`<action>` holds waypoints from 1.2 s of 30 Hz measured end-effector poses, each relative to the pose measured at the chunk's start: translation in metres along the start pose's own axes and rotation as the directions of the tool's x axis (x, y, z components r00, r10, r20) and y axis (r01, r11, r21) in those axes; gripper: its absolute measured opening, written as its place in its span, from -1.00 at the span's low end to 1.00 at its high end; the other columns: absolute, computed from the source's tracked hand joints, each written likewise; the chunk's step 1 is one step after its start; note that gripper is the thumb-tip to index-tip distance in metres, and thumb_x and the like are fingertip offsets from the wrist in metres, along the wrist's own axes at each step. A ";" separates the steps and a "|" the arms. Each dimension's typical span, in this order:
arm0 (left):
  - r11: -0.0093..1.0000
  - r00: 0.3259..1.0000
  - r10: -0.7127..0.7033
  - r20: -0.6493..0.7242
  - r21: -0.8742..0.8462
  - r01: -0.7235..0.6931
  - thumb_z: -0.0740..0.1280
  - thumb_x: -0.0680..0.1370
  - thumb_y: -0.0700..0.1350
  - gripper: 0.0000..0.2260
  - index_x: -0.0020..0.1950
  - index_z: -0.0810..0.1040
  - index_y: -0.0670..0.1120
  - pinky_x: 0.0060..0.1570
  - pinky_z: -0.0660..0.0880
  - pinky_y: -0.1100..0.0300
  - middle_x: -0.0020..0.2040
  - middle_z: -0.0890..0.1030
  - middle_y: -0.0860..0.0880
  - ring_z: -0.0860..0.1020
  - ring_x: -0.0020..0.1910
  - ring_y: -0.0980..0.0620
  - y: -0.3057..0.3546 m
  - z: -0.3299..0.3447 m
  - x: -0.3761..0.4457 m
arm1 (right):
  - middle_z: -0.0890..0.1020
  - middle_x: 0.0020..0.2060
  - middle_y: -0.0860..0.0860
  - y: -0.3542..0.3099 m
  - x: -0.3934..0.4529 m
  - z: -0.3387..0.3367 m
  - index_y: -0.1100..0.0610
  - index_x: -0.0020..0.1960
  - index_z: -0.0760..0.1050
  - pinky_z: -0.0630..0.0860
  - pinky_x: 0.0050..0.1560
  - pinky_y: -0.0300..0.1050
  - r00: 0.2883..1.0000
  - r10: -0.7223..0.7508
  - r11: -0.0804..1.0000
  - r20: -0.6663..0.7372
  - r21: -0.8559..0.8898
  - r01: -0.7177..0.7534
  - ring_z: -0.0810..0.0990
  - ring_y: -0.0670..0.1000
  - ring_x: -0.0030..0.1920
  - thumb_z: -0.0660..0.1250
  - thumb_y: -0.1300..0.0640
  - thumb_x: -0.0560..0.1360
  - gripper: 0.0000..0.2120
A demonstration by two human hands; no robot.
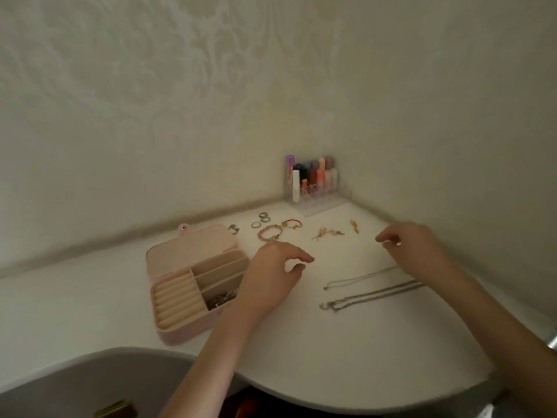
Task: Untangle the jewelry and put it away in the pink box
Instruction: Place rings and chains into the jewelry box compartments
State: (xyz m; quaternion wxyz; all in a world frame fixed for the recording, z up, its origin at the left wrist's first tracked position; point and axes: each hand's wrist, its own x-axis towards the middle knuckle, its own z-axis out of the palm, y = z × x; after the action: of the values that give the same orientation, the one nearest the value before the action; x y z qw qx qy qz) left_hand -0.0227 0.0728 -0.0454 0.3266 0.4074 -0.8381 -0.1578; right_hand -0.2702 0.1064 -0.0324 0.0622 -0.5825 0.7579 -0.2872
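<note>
Two silver chains (372, 294) are lying stretched across the counter (331, 357) near its right edge, long axes running left to right, pendant ends pointing toward the open pink box (193, 285). The right hand (419, 251) is hovering nearest, fingers curled loosely, apparently empty; the left hand (274, 276) is half-open, holding nothing visible.
</note>
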 end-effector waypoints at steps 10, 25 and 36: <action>0.985 0.979 0.119 0.167 -0.141 -0.095 0.32 0.53 -0.24 -0.79 0.07 0.67 -0.03 0.20 0.40 0.22 0.07 0.65 0.05 0.52 0.12 0.12 0.050 0.078 0.041 | 0.65 -0.13 0.14 0.054 -0.017 -0.008 0.09 -0.18 0.59 0.43 -0.17 -0.15 0.983 0.183 0.915 -0.027 -0.362 -0.180 0.62 0.16 -0.11 0.26 0.27 0.46 -0.84; 0.961 0.952 0.201 0.233 -0.234 -0.146 0.38 0.52 -0.19 -0.86 0.03 0.69 -0.10 -0.01 0.38 0.49 -0.01 0.67 -0.03 0.58 -0.01 0.09 0.032 0.090 0.037 | 0.62 0.03 0.15 0.039 -0.020 -0.007 0.19 0.06 0.54 0.48 -0.05 -0.11 0.975 0.209 0.823 -0.072 -0.526 -0.215 0.59 0.14 0.06 0.20 0.28 0.53 -0.82; 0.976 0.970 0.200 0.137 -0.116 -0.185 0.28 0.57 -0.26 -0.78 0.10 0.67 -0.08 0.19 0.33 0.29 0.09 0.65 -0.02 0.51 0.14 0.01 0.022 0.098 0.038 | 0.63 -0.03 0.16 0.046 -0.026 -0.008 0.18 -0.03 0.56 0.43 -0.15 -0.13 0.970 0.219 0.856 -0.102 -0.457 -0.241 0.59 0.16 0.01 0.25 0.25 0.53 -0.89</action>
State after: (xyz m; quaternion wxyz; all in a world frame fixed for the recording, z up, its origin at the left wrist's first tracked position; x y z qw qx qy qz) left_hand -0.1189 0.0562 -0.0903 0.2976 0.2942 -0.8864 -0.1978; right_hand -0.3041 0.1406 -0.0556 -0.0633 -0.4788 0.8698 -0.1010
